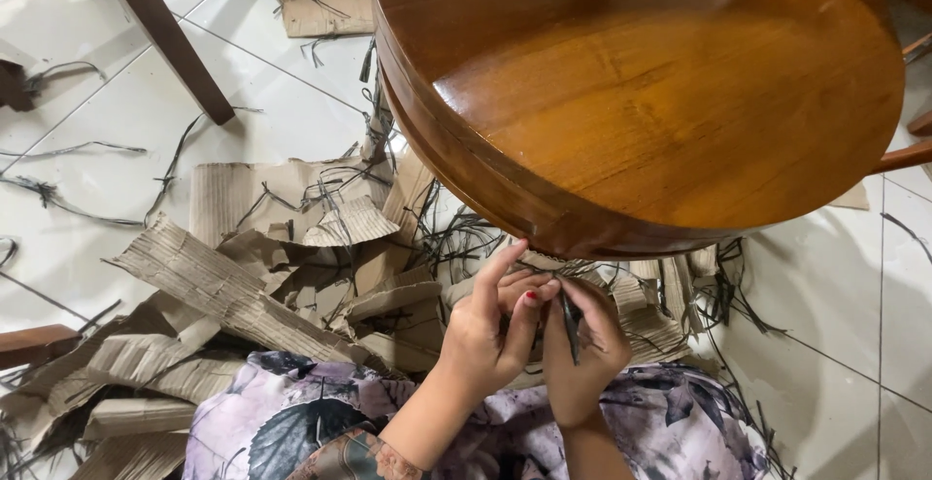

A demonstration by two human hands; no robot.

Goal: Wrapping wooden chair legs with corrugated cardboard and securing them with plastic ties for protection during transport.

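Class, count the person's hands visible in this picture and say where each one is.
2. The left hand and right hand meet just under the round wooden tabletop's rim, pinching a dark strip. No other hands show.

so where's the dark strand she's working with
In the head view, low and right of centre: the dark strand is pinched in the right hand, beside the left hand.

- torn brown corrugated cardboard packaging (233,291), heaped on white tile floor (87,198), left of centre
- flat brown cardboard piece (325,14), floor near top edge
- no labels, signs, screens
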